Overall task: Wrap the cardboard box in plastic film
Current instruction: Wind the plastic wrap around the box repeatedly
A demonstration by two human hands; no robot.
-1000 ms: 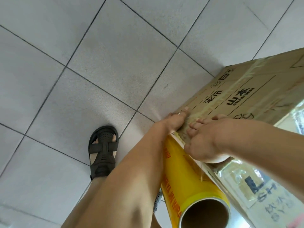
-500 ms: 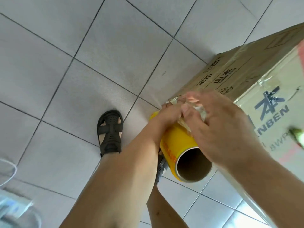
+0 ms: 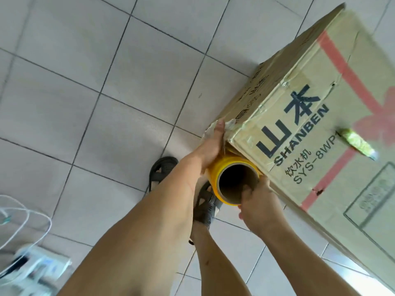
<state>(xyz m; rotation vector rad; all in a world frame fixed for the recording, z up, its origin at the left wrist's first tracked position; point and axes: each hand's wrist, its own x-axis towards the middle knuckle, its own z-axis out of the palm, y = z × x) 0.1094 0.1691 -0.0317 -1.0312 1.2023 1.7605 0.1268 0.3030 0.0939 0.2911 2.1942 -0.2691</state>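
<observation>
A: Head view first. Where is the cardboard box (image 3: 320,116)?

B: It stands on the tiled floor (image 3: 106,82), filling the right of the view, its printed face toward the camera.

A: And the roll of plastic film (image 3: 222,171)?

B: It is pressed against the box's near vertical edge, hollow end facing up.

A: The hands?

B: The left hand (image 3: 210,146) is wrapped over the roll, thumb up on the box's corner where crumpled film (image 3: 232,124) bunches. The right hand (image 3: 257,201) clamps the roll's end, a finger hooked inside the core. A sandal (image 3: 162,169) sits on the floor left of the box
</observation>
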